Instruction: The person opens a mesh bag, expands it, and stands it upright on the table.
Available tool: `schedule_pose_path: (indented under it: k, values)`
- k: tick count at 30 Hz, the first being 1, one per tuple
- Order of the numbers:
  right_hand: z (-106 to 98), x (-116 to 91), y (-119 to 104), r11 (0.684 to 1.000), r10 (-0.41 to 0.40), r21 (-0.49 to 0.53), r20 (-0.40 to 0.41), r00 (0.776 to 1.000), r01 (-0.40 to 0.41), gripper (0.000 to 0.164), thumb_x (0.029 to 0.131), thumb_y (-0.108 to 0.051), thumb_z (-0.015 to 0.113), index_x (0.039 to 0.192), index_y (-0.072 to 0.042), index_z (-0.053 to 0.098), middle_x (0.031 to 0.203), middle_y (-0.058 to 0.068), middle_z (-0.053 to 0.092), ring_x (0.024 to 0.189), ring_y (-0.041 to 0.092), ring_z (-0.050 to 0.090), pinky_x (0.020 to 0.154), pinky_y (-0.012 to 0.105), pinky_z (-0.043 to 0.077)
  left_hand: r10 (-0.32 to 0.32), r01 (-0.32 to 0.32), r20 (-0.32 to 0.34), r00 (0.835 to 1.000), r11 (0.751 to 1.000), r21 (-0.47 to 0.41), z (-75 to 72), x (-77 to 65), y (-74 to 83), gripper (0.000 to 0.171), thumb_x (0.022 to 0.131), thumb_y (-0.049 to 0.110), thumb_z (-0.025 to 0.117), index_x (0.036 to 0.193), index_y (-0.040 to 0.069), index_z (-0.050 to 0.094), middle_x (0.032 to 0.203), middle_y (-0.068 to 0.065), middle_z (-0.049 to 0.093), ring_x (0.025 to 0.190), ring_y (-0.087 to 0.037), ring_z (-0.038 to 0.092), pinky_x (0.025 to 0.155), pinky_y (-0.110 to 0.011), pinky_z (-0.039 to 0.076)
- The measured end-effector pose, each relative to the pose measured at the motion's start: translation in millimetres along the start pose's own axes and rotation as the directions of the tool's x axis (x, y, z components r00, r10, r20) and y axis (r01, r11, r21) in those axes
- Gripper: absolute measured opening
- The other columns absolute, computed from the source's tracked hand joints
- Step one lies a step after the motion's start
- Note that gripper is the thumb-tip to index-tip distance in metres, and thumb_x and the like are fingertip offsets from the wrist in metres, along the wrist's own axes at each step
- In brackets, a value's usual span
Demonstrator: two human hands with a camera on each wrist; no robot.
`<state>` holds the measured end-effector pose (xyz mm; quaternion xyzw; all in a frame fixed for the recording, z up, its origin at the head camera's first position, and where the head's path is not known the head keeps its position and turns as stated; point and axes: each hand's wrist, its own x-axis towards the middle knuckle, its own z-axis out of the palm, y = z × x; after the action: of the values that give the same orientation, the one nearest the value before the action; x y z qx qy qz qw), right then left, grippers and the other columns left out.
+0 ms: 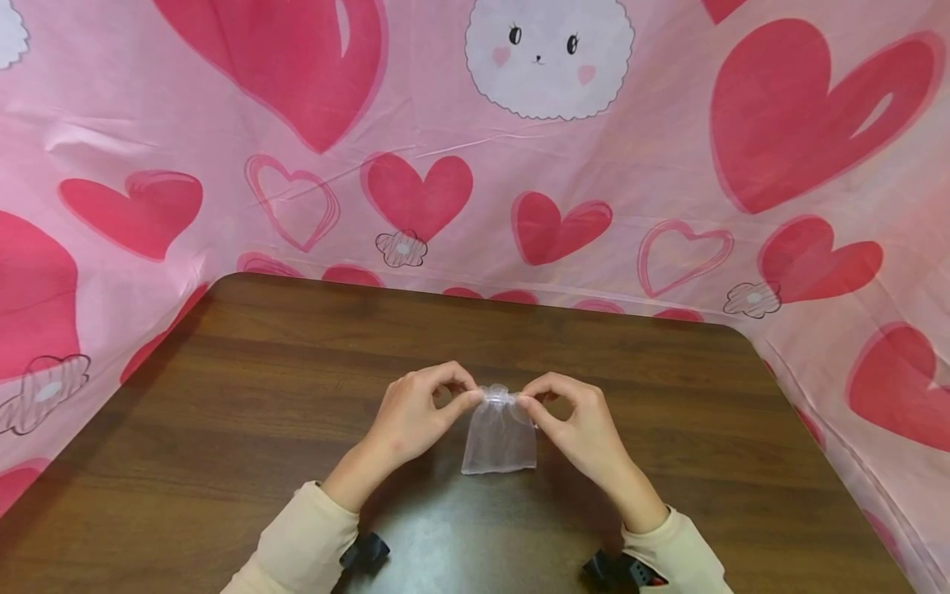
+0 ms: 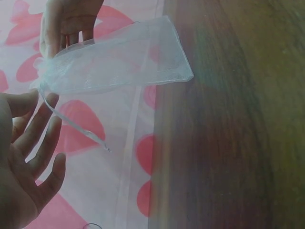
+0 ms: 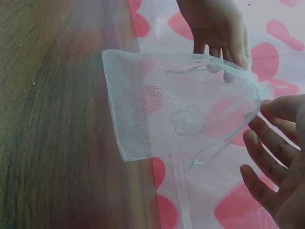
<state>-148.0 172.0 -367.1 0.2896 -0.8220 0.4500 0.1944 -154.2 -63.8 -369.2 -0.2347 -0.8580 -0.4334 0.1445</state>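
Observation:
A small sheer white drawstring organza bag (image 1: 500,445) hangs upright between the two hands, its gathered neck at the top and its flat bottom edge down. The left hand (image 1: 417,415) pinches one side of the neck between thumb and forefinger. On the other side, the right hand (image 1: 581,421) pinches the neck in the same way. Thin ribbon ends dangle at the sides; one ribbon (image 2: 78,125) hangs by the left fingers in the left wrist view, another ribbon (image 3: 214,149) near the right fingers in the right wrist view. The see-through bag shows nothing inside.
A dark brown wooden table (image 1: 223,396) lies under the hands. Behind it and at both sides hangs a pink cloth (image 1: 475,132) printed with red hearts. Black wrist straps (image 1: 365,554) show by the beige sleeves (image 1: 297,540).

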Motion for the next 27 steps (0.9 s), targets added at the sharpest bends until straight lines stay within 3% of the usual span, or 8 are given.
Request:
schedule_pose_path:
  k: [9,27]
  values:
    - [-0.6,0.9,0.4,1.000,0.021,-0.017,0.013,1.000,-0.021,0.014,0.085,-0.003,0.077,0.088,-0.015,0.073,0.084,-0.009,0.070,0.080,0.010,0.062,0.074,0.033,0.050,-0.003,0.003,-0.003,1.000,1.000,0.017,-0.1,0.8,-1.2,0.009,0.087,0.028,0.077,0.086,0.029,0.068,0.080,0.021,0.063,0.074,0.000,0.058,0.068,-0.027,0.046]
    - [-4.7,0.5,4.3,0.999,0.033,-0.026,0.020,0.999,-0.032,0.012,0.085,-0.001,0.076,0.089,-0.013,0.074,0.084,-0.009,0.070,0.079,0.010,0.062,0.074,0.029,0.049,-0.012,0.012,-0.007,1.000,1.000,0.022,-1.4,1.1,-5.0,0.008,0.088,0.029,0.076,0.086,0.030,0.068,0.079,0.022,0.062,0.072,0.000,0.057,0.067,-0.028,0.046]
